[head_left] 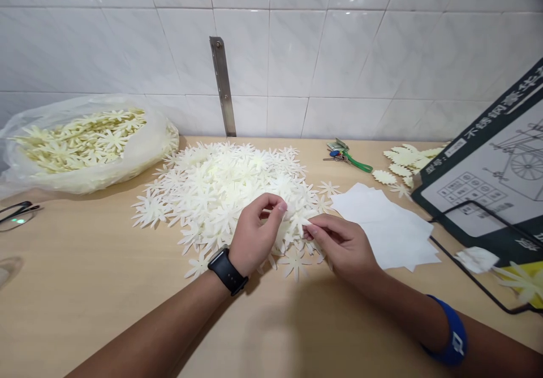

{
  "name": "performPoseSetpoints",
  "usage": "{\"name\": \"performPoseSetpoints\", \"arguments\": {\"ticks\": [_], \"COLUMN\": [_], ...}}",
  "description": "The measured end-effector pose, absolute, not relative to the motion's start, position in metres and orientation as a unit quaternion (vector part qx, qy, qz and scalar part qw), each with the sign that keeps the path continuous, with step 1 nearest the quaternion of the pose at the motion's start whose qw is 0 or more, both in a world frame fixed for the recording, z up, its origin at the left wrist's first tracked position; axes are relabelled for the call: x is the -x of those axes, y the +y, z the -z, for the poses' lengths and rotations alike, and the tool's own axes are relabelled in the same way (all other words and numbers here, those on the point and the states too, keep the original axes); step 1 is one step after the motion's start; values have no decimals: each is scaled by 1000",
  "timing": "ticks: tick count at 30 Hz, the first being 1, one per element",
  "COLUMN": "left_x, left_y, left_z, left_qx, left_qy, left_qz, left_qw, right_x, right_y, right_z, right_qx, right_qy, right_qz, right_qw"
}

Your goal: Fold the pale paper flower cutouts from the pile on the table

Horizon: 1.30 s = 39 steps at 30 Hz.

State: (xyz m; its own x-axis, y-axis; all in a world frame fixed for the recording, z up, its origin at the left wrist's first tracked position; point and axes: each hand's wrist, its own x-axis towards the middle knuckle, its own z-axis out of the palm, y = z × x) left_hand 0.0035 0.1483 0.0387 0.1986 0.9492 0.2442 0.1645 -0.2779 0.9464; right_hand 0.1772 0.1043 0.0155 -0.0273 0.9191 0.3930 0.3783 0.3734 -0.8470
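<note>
A wide heap of cream, star-shaped flower cutouts (220,188) lies on the wooden table (85,287). My left hand (254,233), with a black watch on the wrist, is curled at the heap's near edge, its thumb and forefinger pinched on a flower cutout. My right hand (341,245), a blue band on its forearm, pinches the same flower cutout (299,219) from the right. Both hands meet just over the near side of the heap.
A clear plastic bag (85,140) of yellowish flower cutouts sits at the back left. White paper sheets (382,222) lie right of the heap, with keys (345,154), leaf-shaped cutouts (405,160) and a printed box (492,174) beyond. Glasses (17,213) rest at the left edge. Tiled wall behind.
</note>
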Motion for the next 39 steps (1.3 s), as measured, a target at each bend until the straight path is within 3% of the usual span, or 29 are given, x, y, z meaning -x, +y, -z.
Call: {"name": "performPoseSetpoints", "arguments": {"ticks": [9, 14, 16, 24, 39], "left_x": [5, 6, 4, -3, -4], "left_y": [164, 156, 151, 145, 145], "left_z": [-32, -36, -39, -34, -36], "left_qx": [-562, -672, -728, -760, -724], "left_qy": [473, 470, 428, 371, 381], "left_qz": [-512, -511, -487, -434, -450], "left_qw": [446, 256, 225, 310, 358], "right_x": [-177, -176, -177, -180, -179], "right_y": [105, 106, 106, 107, 106], "right_z": [-12, -11, -11, -7, -10], "right_qx": [502, 506, 507, 496, 479], "right_qy": [-632, -614, -618, -630, -649], "right_qz": [-283, -298, -294, -283, -288], "right_qw": [518, 527, 523, 526, 515]}}
